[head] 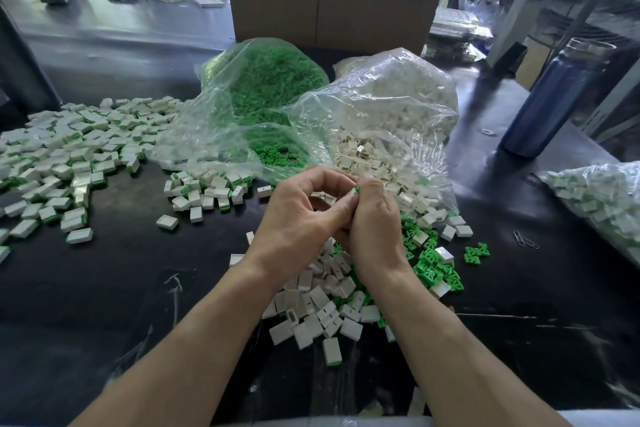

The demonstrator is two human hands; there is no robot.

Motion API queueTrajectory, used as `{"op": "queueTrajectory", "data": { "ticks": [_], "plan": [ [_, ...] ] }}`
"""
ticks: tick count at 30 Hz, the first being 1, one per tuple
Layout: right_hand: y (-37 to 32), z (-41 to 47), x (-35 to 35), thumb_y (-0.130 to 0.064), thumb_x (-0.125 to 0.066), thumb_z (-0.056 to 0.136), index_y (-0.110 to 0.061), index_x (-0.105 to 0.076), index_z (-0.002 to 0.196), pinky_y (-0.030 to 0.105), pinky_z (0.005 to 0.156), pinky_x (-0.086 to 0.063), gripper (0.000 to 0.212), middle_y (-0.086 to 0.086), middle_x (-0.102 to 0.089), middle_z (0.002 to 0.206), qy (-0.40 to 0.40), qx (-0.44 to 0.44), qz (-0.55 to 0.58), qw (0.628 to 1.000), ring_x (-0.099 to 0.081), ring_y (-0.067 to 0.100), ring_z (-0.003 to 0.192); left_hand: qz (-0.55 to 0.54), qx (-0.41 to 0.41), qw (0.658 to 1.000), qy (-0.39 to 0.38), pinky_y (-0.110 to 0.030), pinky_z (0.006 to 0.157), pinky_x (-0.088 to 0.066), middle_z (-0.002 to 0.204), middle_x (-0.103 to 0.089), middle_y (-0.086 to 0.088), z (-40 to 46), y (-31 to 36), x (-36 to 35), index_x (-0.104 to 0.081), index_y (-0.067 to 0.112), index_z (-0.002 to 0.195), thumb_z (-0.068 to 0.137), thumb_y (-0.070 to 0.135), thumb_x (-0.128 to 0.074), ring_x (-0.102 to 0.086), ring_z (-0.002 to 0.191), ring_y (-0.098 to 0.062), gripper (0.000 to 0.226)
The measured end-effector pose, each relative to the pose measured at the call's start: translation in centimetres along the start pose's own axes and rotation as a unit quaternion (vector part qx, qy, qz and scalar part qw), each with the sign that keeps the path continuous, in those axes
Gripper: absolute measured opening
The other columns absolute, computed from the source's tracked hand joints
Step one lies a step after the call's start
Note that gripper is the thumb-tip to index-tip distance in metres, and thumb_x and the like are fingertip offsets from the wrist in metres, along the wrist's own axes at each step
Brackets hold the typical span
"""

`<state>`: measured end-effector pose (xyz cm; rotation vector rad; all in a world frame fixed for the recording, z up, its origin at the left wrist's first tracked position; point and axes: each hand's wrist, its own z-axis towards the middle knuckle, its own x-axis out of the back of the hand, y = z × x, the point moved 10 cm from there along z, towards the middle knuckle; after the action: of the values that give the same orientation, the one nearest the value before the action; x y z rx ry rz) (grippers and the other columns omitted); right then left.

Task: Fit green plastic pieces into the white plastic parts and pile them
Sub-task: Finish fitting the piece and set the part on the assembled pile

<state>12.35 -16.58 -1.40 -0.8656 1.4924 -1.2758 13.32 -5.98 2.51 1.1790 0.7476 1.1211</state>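
Both hands' fingers pinch one green piece (356, 189) – left hand (298, 218), right hand (372, 218) – two bags behind.

The black counter (104, 288) carries loose white parts (311, 319), green pieces (438, 270), clear bags (391, 104), a blue bottle (550, 97) and paperclips (525, 240).

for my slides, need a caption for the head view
Both hands pinch a green piece into a white part, bags behind.
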Motion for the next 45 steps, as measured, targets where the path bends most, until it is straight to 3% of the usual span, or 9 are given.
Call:
{"op": "queueTrajectory", "data": {
  "ticks": [6,11,14,18,24,32,36,41,45],
  "plan": [
    [-0.49,-0.20,0.32,-0.042,-0.034,0.105,-0.031,-0.083,0.089,0.065,0.083,-0.062,0.053,0.025,-0.076,0.094,0.011,0.022,0.004,1.000,-0.075,0.046,0.095,-0.020,0.002,1.000,-0.001,-0.029,0.064,-0.060,0.105,-0.077,0.003,-0.02,-0.20,-0.03,-0.074,0.005,0.097,0.096,0.007,-0.073,-0.072,0.073,-0.014,0.003],
    [-0.40,0.03,0.48,-0.028,-0.031,0.115,-0.016,-0.080,0.093,0.038,0.075,-0.066,0.055,0.013,-0.080,0.092,0.005,0.021,0.008,1.000,-0.079,0.028,0.092,-0.025,-0.004,1.000,0.002,-0.027,0.066,-0.061,0.102,-0.078,0.002,-0.07,-0.22,0.02,-0.075,0.007,0.097,0.096,0.008,-0.073,-0.074,0.076,-0.017,0.003],
    [-0.51,0.15,0.30,-0.031,-0.032,0.112,-0.016,-0.081,0.092,0.042,0.078,-0.065,0.055,0.013,-0.080,0.092,0.001,0.031,0.008,0.999,-0.079,0.029,0.093,-0.031,-0.004,0.999,0.004,-0.029,0.067,-0.061,0.102,-0.078,0.001,-0.11,-0.21,0.05,-0.075,0.007,0.097,0.096,0.008,-0.074,-0.075,0.078,-0.020,0.002],
    [-0.52,0.07,-0.07,-0.039,-0.034,0.102,-0.036,-0.084,0.088,0.045,0.085,-0.065,0.052,0.008,-0.081,0.094,-0.010,0.036,0.011,0.999,-0.079,0.026,0.096,-0.032,-0.006,0.999,0.004,-0.029,0.069,-0.062,0.104,-0.078,0.002,-0.09,-0.21,0.12,-0.075,0.008,0.096,0.095,0.009,-0.074,-0.076,0.080,-0.019,0.002],
    [-0.59,0.14,0.14,-0.028,-0.032,0.113,-0.016,-0.081,0.090,0.043,0.077,-0.064,0.056,0.014,-0.080,0.090,0.004,0.032,0.009,0.999,-0.079,0.031,0.092,-0.037,-0.009,0.999,0.004,-0.027,0.067,-0.060,0.103,-0.078,0.004,-0.17,-0.18,0.16,-0.075,0.012,0.094,0.095,0.010,-0.074,-0.074,0.077,-0.014,0.002],
    [-0.91,-0.09,-0.03,-0.025,-0.030,0.114,-0.028,-0.084,0.083,0.051,0.080,-0.065,0.062,0.014,-0.080,0.089,0.005,0.035,0.002,0.999,-0.079,0.033,0.091,-0.045,-0.006,0.999,0.004,-0.025,0.063,-0.058,0.103,-0.078,0.001,-0.19,-0.23,0.22,-0.075,0.009,0.095,0.095,0.009,-0.073,-0.073,0.074,-0.012,0.001],
    [-1.00,-0.06,-0.11,-0.033,-0.034,0.105,-0.028,-0.084,0.084,0.042,0.070,-0.063,0.054,0.014,-0.079,0.086,0.003,0.040,0.005,0.999,-0.078,0.030,0.087,-0.042,-0.008,0.999,0.006,-0.025,0.064,-0.058,0.102,-0.078,0.001,-0.18,-0.16,0.25,-0.075,0.008,0.095,0.095,0.009,-0.073,-0.072,0.074,-0.011,0.002],
    [-0.97,-0.05,-0.25,-0.037,-0.035,0.100,-0.030,-0.084,0.086,0.042,0.074,-0.064,0.051,0.011,-0.080,0.089,-0.002,0.047,0.018,0.999,-0.079,0.029,0.090,-0.034,-0.010,0.999,0.008,-0.032,0.070,-0.063,0.102,-0.078,0.000,-0.18,-0.14,0.33,-0.075,0.007,0.097,0.096,0.010,-0.073,-0.075,0.079,-0.017,0.003],
    [-0.73,-0.06,0.02,-0.039,-0.036,0.102,-0.032,-0.084,0.088,0.040,0.071,-0.064,0.050,0.009,-0.080,0.087,0.004,0.040,0.026,0.999,-0.079,0.025,0.087,-0.029,-0.004,1.000,0.008,-0.031,0.063,-0.061,0.103,-0.078,0.000,-0.12,-0.19,0.14,-0.074,0.006,0.097,0.096,0.010,-0.073,-0.074,0.073,-0.018,0.004]
  ]
}}
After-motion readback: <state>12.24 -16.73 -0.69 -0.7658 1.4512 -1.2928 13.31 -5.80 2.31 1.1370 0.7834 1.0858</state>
